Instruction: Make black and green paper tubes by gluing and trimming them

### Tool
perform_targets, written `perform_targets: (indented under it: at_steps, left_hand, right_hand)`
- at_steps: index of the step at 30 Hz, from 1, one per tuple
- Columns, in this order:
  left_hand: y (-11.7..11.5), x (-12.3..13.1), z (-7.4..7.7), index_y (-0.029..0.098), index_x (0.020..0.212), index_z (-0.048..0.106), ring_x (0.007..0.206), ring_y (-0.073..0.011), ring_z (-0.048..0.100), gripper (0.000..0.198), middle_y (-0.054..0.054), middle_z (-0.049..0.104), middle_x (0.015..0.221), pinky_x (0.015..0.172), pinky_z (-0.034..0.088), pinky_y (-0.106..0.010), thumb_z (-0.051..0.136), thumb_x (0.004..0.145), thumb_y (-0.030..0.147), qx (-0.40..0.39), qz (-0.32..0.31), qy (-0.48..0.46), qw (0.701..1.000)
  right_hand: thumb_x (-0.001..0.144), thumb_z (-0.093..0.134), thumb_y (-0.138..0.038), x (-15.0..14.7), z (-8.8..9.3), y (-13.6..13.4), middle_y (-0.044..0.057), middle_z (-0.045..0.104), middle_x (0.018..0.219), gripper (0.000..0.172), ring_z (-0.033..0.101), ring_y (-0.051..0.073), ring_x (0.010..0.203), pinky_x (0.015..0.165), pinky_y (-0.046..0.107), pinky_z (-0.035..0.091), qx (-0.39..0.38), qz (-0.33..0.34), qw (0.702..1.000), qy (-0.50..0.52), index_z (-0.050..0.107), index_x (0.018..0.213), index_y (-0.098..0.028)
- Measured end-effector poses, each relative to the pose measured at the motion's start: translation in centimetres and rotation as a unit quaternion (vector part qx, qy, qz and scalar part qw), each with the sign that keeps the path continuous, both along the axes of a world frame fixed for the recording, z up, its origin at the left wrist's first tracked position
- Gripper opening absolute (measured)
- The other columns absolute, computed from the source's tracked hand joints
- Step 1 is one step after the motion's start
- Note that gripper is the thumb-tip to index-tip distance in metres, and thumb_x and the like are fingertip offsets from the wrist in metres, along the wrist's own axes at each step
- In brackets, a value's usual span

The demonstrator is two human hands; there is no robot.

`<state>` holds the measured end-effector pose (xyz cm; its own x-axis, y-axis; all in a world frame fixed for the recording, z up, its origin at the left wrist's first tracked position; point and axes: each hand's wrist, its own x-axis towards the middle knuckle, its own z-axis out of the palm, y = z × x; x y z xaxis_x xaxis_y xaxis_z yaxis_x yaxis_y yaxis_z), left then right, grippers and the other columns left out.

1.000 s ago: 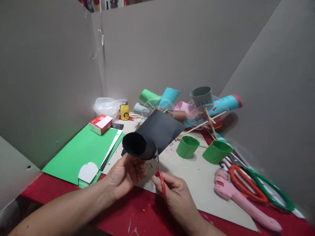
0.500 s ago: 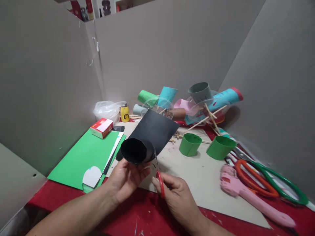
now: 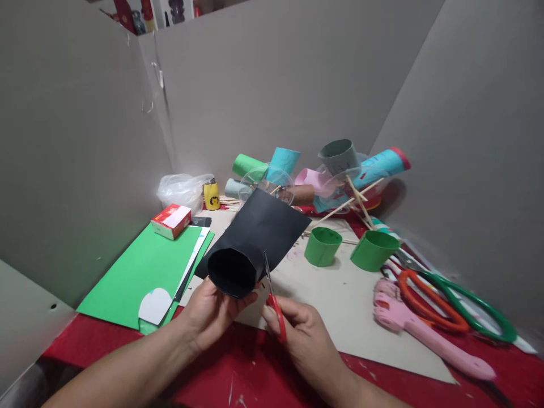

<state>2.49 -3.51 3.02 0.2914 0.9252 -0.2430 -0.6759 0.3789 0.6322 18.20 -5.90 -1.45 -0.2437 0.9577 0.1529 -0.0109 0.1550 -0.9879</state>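
My left hand (image 3: 216,314) is closed around the lower side of a sheet of black paper (image 3: 272,224), whose near end is rolled into a tube. The tube's round opening faces me, and the flat part of the sheet stretches away behind it. In my right hand (image 3: 304,334) is a small pair of scissors (image 3: 276,309) with red handles, its fingers through and around the handle. The scissor blades point up and lie against the right side of the black tube. Whether they are cutting into the paper I cannot tell.
Two green paper rings (image 3: 323,247) stand on the beige board (image 3: 340,306). Large scissors (image 3: 454,306) and a pink glue gun (image 3: 429,334) lie right. Green sheets (image 3: 131,272) with a red box (image 3: 171,221) lie left. Coloured paper tubes (image 3: 284,164) and sticks fill the back.
The view has shifted slightly, so the background sits a little further left. The black tube's opening has tipped slightly downward, and the scissors have tilted a bit. Both hands keep their hold.
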Motion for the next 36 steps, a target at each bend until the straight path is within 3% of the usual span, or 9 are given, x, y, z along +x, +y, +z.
perform_targets:
  at_steps: [6,10,14,18,28,36]
  left_hand:
    - [0.2,-0.4,0.4,0.011,0.092,0.071,0.076,-0.0178,0.069,0.015,-0.009,0.074,0.085,0.071,0.056,-0.027,0.06,0.083,0.017,-0.009,0.007,0.003,1.0]
    - [0.4,-0.7,0.5,0.014,0.089,0.07,0.072,-0.0157,0.068,0.013,-0.006,0.074,0.083,0.07,0.057,-0.028,0.058,0.084,0.014,0.0,0.045,0.017,0.999]
    - [0.4,-0.5,1.0,0.02,0.103,0.069,0.07,-0.0149,0.067,0.025,-0.003,0.074,0.087,0.067,0.057,-0.027,0.065,0.079,0.011,0.015,0.096,0.051,0.994]
    - [0.2,-0.1,1.4,0.021,0.107,0.07,0.068,-0.0142,0.065,0.034,-0.003,0.075,0.094,0.065,0.056,-0.026,0.073,0.074,0.015,0.025,0.104,0.076,0.991]
    - [0.4,-0.3,0.7,0.018,0.096,0.072,0.075,-0.0178,0.068,0.037,-0.002,0.073,0.077,0.069,0.057,-0.028,0.081,0.06,0.016,0.036,0.092,0.101,0.99]
    - [0.4,-0.6,0.2,0.017,0.083,0.073,0.08,-0.0192,0.067,0.031,-0.003,0.074,0.084,0.071,0.056,-0.03,0.084,0.054,0.019,0.054,0.11,0.142,0.982]
  right_hand:
    - [0.084,0.058,-0.058,0.0,0.5,0.0,-0.005,0.025,0.058,0.052,0.022,0.012,0.057,0.05,0.027,0.02,0.004,-0.011,1.0,-0.007,0.033,0.057,-0.022]
    - [0.086,0.057,-0.057,-0.1,0.5,0.0,-0.005,0.026,0.057,0.052,0.023,0.012,0.056,0.05,0.026,0.022,0.008,-0.009,1.0,-0.01,0.033,0.056,-0.022]
    - [0.087,0.054,-0.057,-0.1,0.4,-0.1,-0.005,0.03,0.057,0.051,0.026,0.011,0.055,0.051,0.026,0.024,0.01,0.006,1.0,-0.006,0.036,0.056,-0.021]
    - [0.087,0.055,-0.057,0.0,0.4,-0.2,-0.005,0.031,0.057,0.05,0.026,0.011,0.054,0.049,0.026,0.024,0.009,0.023,1.0,0.006,0.038,0.058,-0.021]
    - [0.087,0.055,-0.056,0.4,0.9,0.0,-0.006,0.026,0.056,0.051,0.022,0.011,0.055,0.049,0.027,0.021,0.012,0.003,1.0,-0.011,0.032,0.056,-0.022]
    - [0.088,0.057,-0.057,0.3,0.9,-0.1,-0.005,0.03,0.057,0.052,0.025,0.01,0.054,0.05,0.026,0.022,-0.015,0.041,0.999,0.026,0.038,0.057,-0.02]
